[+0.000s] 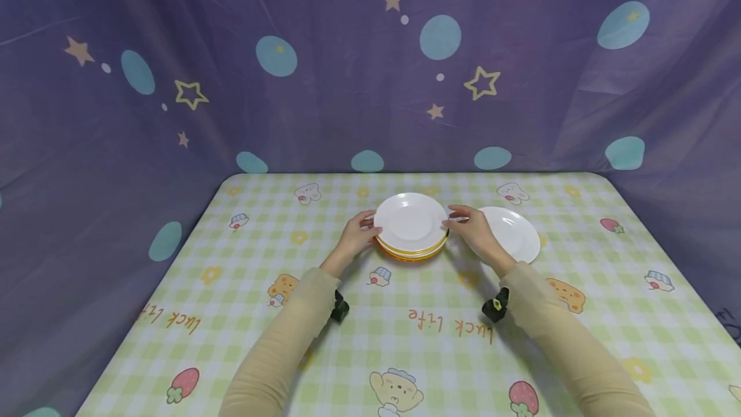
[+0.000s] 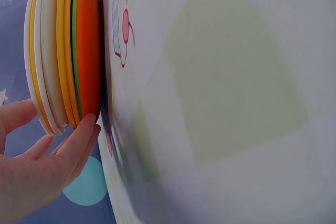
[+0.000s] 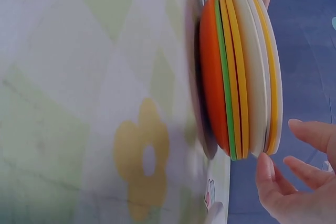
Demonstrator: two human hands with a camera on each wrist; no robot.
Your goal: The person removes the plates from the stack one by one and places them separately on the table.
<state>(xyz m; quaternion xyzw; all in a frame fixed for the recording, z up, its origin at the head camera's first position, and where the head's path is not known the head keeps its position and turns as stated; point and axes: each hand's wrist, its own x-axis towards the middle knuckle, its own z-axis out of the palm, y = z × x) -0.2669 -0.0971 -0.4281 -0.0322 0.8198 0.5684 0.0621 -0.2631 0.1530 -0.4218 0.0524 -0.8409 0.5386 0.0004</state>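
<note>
A stack of plates (image 2: 63, 51) stands between my hands, topped by a white plate (image 1: 411, 221). Below it come yellow and white rims, a green one, and an orange plate (image 3: 211, 77) at the bottom. My left hand (image 1: 354, 237) holds the stack's left edge, its thumb at the top rim and a finger against the orange plate. On the opposite side is my right hand (image 1: 476, 233). One of its fingertips (image 3: 264, 163) meets the edge near the upper plates, while the thumb stays slightly apart from the rim.
Another white plate (image 1: 512, 233) lies to the right, partly behind my right hand and wrist. A green-and-white checked cloth (image 1: 440, 365) with cartoon prints covers the table. Behind it hangs a purple curtain (image 1: 347, 101) with stars.
</note>
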